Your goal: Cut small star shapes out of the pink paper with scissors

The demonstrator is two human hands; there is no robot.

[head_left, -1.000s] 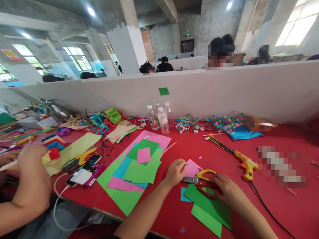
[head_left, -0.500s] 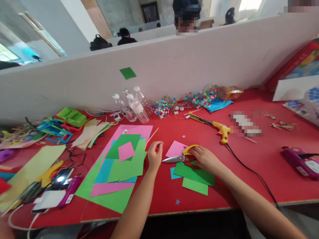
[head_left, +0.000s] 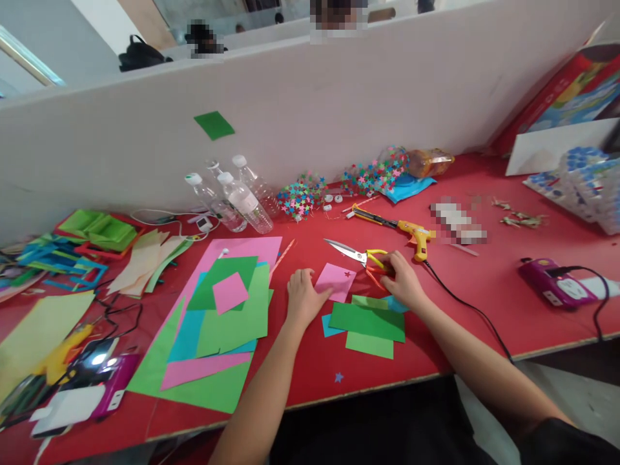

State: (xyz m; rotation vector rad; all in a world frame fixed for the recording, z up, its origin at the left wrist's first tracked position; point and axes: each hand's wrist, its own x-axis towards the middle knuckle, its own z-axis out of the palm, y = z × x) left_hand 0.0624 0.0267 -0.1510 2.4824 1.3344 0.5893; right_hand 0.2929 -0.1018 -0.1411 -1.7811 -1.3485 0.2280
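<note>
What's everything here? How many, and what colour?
Table: one, red, front.
Wall: one, pale, behind table.
People: a few, dark, blurred, beyond wall.
Square: one, green, on wall.
Bottles: four, clear, near wall.
Star clusters: two, multicoloured, near wall.
Packet: one, blue, back right.
Glue gun: one, yellow, right of centre.
Devices: two, purple, one each side.
Other clutter: lots, mixed colours, both ends.
Large papers: several, green, blue, pink, left.
Small papers: several, green and blue, centre.
Card: one, pink, centre.
Scissors: one, yellow-orange handles, centre.
Left hand: one, bare, by card.
Right hand: one, bare, at scissors handles.
</note>
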